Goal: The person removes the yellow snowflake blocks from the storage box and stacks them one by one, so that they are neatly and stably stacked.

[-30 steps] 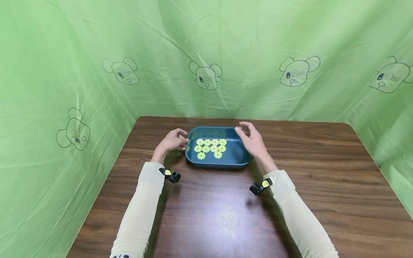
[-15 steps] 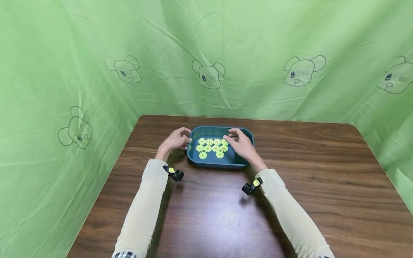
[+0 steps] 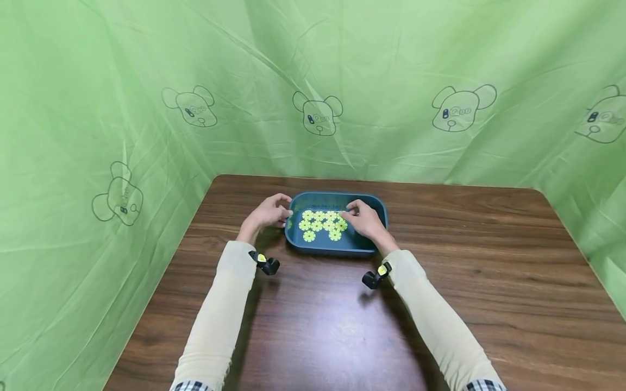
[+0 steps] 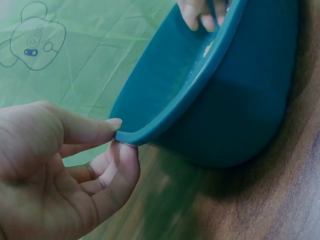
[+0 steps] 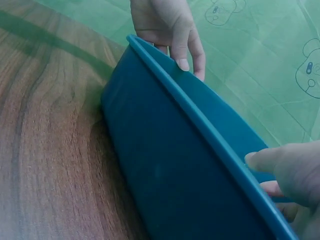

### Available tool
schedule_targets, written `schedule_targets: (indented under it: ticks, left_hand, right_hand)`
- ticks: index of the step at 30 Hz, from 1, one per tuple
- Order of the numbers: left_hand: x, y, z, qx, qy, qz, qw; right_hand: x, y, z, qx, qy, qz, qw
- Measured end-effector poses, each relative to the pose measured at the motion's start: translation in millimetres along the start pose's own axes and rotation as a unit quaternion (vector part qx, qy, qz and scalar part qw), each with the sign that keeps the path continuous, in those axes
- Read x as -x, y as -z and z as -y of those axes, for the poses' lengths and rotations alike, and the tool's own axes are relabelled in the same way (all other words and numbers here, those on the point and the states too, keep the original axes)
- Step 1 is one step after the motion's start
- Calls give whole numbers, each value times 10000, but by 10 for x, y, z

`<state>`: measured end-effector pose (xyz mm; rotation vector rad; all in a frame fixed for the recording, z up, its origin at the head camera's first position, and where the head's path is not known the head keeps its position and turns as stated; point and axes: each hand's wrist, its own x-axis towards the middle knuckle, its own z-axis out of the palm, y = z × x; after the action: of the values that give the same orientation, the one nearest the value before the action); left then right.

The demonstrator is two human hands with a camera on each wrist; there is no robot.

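Note:
A dark blue rectangular basin [image 3: 323, 252] stands on the table, yellow flower-shaped pieces [image 3: 317, 225] with dark centres spread over its floor. My left hand [image 3: 266, 212] pinches the basin's left rim between thumb and fingers, as the left wrist view shows closely. My right hand [image 3: 365, 220] reaches into the basin from the right, thumb and index fingertips close together at the upper right flower piece, partly covering it. In the right wrist view the fingers of my right hand [image 5: 295, 172] dip behind the near rim; I cannot tell whether they grip the piece.
The brown wood-grain table [image 3: 479, 260] extends right of and in front of the basin. A green curtain [image 3: 381, 108] with bear-face drawings hangs behind the table and along its sides. Each wrist carries a small black camera [image 3: 268, 265].
My right hand has moved left from the basin's right rim into the basin and down to the flower pieces, its fingertips drawing closer. The left hand stays at the left rim.

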<state>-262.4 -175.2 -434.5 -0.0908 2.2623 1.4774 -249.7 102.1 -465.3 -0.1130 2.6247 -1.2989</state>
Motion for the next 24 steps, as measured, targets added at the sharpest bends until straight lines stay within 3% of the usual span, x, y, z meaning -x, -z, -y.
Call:
schedule_targets:
  ticks: [5, 14, 24]
  left_hand:
    - [-16, -6, 4, 54, 10, 35, 10000]
    - [-26, 11, 10, -41, 1, -2, 10000]
    - [4, -5, -9, -12, 17, -24, 10000]
  right_hand:
    - [-21, -10, -34, 278, -214, 169, 9992]
    - [-76, -49, -56, 1073, 177, 172, 9939]
    - [-47, -111, -9, 1839, -49, 224, 9827]
